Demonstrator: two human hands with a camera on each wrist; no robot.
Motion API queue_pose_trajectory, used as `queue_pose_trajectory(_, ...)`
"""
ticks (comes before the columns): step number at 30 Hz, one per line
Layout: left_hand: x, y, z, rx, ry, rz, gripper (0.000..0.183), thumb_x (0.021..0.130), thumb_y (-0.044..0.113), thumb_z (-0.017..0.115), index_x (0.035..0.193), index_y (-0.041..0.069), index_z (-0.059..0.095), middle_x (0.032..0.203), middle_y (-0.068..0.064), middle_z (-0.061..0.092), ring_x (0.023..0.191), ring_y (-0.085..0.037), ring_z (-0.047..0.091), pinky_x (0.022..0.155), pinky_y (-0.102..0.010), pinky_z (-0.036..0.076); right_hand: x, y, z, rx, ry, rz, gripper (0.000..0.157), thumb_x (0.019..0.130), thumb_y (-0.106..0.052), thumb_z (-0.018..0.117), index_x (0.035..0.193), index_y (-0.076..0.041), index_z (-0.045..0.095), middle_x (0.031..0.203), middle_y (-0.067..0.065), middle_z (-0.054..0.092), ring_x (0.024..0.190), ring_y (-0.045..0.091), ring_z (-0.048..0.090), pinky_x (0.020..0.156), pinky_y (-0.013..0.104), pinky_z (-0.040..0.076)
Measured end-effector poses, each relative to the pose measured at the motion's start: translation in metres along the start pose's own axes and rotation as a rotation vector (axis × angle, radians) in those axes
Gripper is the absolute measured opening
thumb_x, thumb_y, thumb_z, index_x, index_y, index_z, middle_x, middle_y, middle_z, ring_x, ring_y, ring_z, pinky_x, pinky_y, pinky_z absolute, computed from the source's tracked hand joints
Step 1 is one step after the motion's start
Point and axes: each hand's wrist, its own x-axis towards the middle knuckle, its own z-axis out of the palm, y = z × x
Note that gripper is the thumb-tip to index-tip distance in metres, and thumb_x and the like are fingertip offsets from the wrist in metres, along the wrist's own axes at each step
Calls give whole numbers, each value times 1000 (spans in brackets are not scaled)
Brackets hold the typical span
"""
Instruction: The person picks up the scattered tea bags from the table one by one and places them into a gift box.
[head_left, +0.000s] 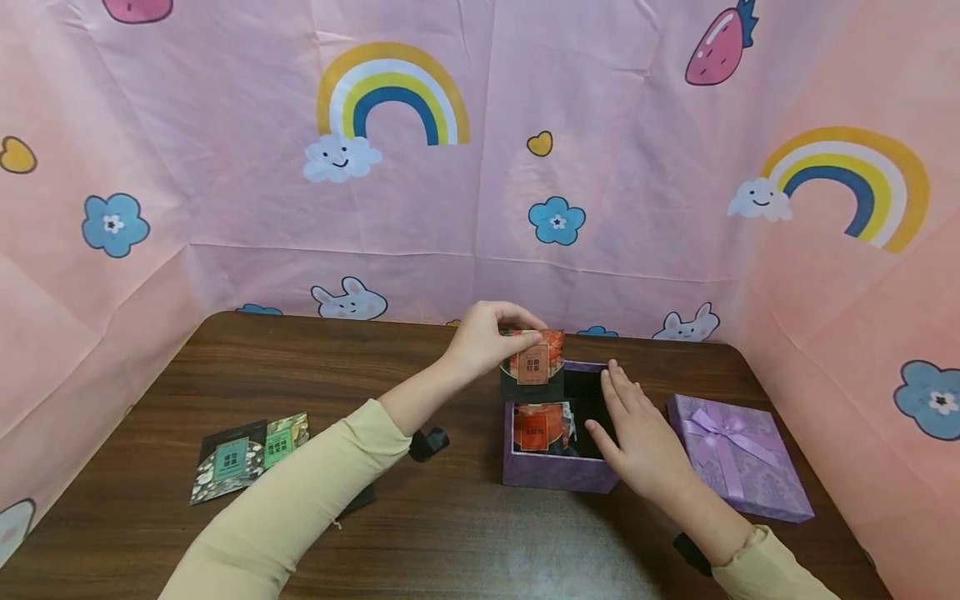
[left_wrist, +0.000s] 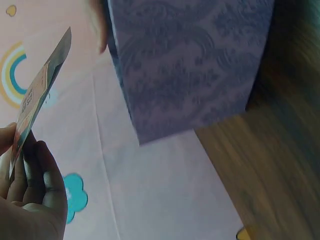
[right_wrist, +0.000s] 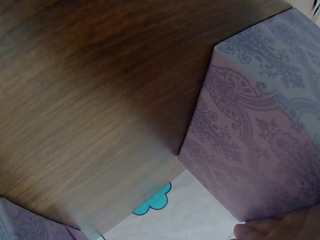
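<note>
My left hand [head_left: 491, 340] pinches a tea sachet [head_left: 533, 367] by its top edge, thumb in front. The sachet is black with an orange-red printed panel, held upright over the back left of a purple box [head_left: 558, 473]. In the left wrist view the sachet [left_wrist: 37, 97] appears nearly edge-on between thumb and fingers. Inside the box's left side stands another red tea sachet [head_left: 536, 429], with more packet edges behind it. My right hand [head_left: 641, 433] rests along the box's right rim, fingers straight. A fingertip [right_wrist: 275, 227] shows at the patterned box wall [right_wrist: 250, 135] in the right wrist view.
A purple lid [head_left: 750, 467] with a ribbon bow lies right of the box. To the left are a green-labelled sachet [head_left: 228, 460] and a lighter green sachet [head_left: 287, 439], partly overlapping. A dark packet [head_left: 360, 500] is mostly hidden under my left forearm. Printed cloth [head_left: 480, 208] surrounds the table.
</note>
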Motion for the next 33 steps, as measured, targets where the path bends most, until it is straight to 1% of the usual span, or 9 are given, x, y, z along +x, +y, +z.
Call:
queue_pose_trajectory(5, 0, -2, 17, 9, -32, 29, 14, 97, 15, 79, 109, 10, 84, 111, -8, 82, 96, -21, 72, 72, -21, 54, 0, 1, 1, 3, 2, -4, 76, 108, -36, 59, 163, 7, 31, 175, 25, 23, 160, 43, 30, 127, 63, 30)
queue_pose_trajectory(8, 0, -6, 25, 13, -48, 31, 14, 98, 16, 79, 109, 10, 84, 112, -8, 82, 92, -19, 70, 71, -21, 52, 1, 0, 1, 4, 6, -10, 75, 108, -35, 59, 163, 8, 31, 174, 25, 23, 160, 43, 30, 127, 63, 31)
queue_pose_trajectory(11, -1, -11, 32, 32, -59, 34, 13, 98, 15, 78, 108, 10, 84, 110, -8, 82, 85, -14, 67, 68, -20, 51, 1, -1, 0, 5, 4, -11, 75, 108, -34, 59, 163, 8, 31, 174, 25, 23, 160, 42, 30, 127, 62, 30)
queue_pose_trajectory(14, -2, -18, 38, 61, -75, 38, 11, 98, 15, 78, 106, 10, 84, 105, -8, 82, 74, -10, 62, 63, -19, 48, 0, -1, 0, 3, -1, -8, 74, 108, -34, 58, 163, 8, 31, 175, 25, 23, 161, 42, 29, 128, 61, 30)
queue_pose_trajectory(16, -3, -23, 41, 73, -93, 41, 10, 97, 14, 79, 104, 10, 84, 102, -7, 82, 70, -8, 59, 62, -18, 47, 0, -2, 0, 5, 2, -8, 74, 108, -34, 58, 163, 8, 32, 175, 25, 23, 161, 42, 29, 128, 61, 30)
queue_pose_trajectory(19, -5, -28, 44, 90, -118, 51, 7, 97, 12, 80, 102, 11, 84, 99, -6, 82, 70, -7, 61, 61, -17, 48, 0, -2, 0, 7, 8, -10, 74, 108, -34, 59, 162, 8, 32, 174, 25, 23, 160, 42, 30, 128, 61, 30)
queue_pose_trajectory(24, -7, -30, 47, 135, -147, 86, 6, 97, 11, 79, 101, 11, 84, 96, -5, 82, 76, -9, 70, 66, -19, 53, 0, 0, 1, 5, 23, -19, 73, 107, -32, 60, 162, 9, 34, 174, 26, 25, 160, 43, 31, 127, 62, 31)
queue_pose_trajectory(30, -8, -30, 48, 211, -181, 106, 8, 96, 11, 80, 103, 12, 84, 96, -2, 83, 68, -6, 66, 66, -18, 51, 1, 1, 1, 5, 16, -18, 74, 108, -34, 59, 162, 9, 33, 174, 27, 24, 160, 43, 31, 127, 62, 31)
queue_pose_trajectory(33, -8, -31, 48, 243, -194, 116, 9, 96, 9, 79, 103, 12, 84, 96, -2, 83, 70, -8, 68, 67, -19, 52, 1, 2, 1, 4, 11, -13, 74, 108, -35, 59, 162, 9, 33, 174, 27, 23, 160, 44, 30, 126, 63, 31)
